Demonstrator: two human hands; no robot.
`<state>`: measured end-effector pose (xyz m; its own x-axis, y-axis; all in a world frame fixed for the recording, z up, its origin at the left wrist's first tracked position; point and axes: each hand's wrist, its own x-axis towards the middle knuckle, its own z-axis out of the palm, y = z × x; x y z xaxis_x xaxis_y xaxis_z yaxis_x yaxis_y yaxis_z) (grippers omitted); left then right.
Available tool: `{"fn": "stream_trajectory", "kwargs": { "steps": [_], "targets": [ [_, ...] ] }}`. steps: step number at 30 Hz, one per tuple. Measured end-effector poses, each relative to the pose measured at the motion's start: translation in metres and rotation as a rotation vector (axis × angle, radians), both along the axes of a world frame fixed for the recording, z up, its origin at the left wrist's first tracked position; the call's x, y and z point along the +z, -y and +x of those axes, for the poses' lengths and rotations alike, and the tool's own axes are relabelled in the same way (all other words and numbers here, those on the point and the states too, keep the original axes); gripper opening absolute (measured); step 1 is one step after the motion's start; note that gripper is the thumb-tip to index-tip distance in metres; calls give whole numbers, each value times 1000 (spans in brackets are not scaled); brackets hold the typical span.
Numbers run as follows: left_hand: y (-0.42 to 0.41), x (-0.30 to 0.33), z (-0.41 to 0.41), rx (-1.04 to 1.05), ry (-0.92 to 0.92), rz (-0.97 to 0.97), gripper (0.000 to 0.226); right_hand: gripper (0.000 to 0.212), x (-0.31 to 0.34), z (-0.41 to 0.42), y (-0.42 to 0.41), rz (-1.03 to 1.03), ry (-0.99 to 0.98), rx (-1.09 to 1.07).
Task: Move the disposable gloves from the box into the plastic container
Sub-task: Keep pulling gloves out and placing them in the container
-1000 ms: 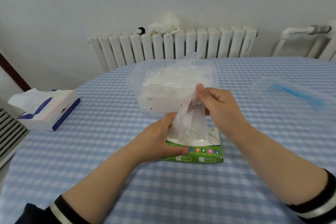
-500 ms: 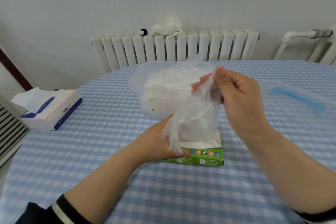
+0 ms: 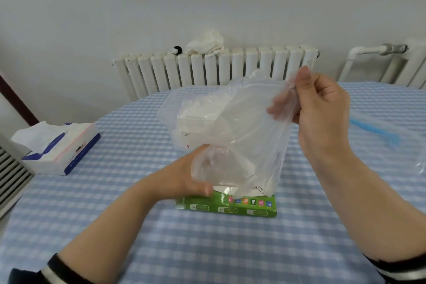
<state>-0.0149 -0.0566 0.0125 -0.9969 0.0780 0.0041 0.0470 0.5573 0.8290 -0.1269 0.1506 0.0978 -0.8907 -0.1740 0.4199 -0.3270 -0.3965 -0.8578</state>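
A round desk (image 3: 207, 249) with a blue and white checked cloth. The right hand (image 3: 322, 113) is raised, its thumb and fingers pinching the top edge of a clear disposable glove (image 3: 249, 136), which hangs down in front of a clear plastic container (image 3: 182, 110) holding more pale gloves. The left hand (image 3: 184, 180) rests on a flat green box (image 3: 227, 206) near the desk's middle, fingers curled around its left end. A tissue pack (image 3: 57, 150) lies at the left; a clear lid with a blue strip (image 3: 378, 131) lies at the right.
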Motion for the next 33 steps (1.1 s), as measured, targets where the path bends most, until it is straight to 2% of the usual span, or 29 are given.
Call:
{"fn": "stream_trajectory", "kwargs": {
  "steps": [2,4,5,6,8,10,13,18,21,22,28,29,31,33],
  "targets": [
    [0,23,0,35,-86,142,90,29,-2,-2,2,23,25,21],
    [-3,47,-7,170,-166,269,101,27,-4,-3,4,33,58,42],
    [-5,57,-12,243,-202,288,99,25,-5,-3,5,38,70,54],
    [-8,67,-16,285,-243,272,92,22,-5,-2,6,44,73,65],
    [-21,85,-21,298,-308,159,56,17,-6,-2,7,63,51,83],
    [-31,97,-28,336,-334,125,25,13,-6,-1,7,95,25,87],
    [-40,111,-38,361,-334,140,3,8,-3,-2,2,123,-6,103],
    [-41,135,-43,317,-307,171,12,13,3,-3,-5,131,39,166],
    [-47,148,-46,300,-331,80,18,45,6,-5,-8,215,8,186],
    [-50,151,-47,290,-340,60,16,49,8,-4,-8,244,-12,187],
    [-61,162,-51,225,-369,-41,12,23,7,-7,-10,301,-66,163],
    [-63,163,-52,220,-374,-41,12,22,8,-9,-11,280,-76,240],
    [-66,163,-53,223,-385,-36,13,35,8,-10,-12,312,-153,501],
    [-67,162,-54,249,-398,-45,14,43,2,-9,-11,519,-209,712]
  ]
}}
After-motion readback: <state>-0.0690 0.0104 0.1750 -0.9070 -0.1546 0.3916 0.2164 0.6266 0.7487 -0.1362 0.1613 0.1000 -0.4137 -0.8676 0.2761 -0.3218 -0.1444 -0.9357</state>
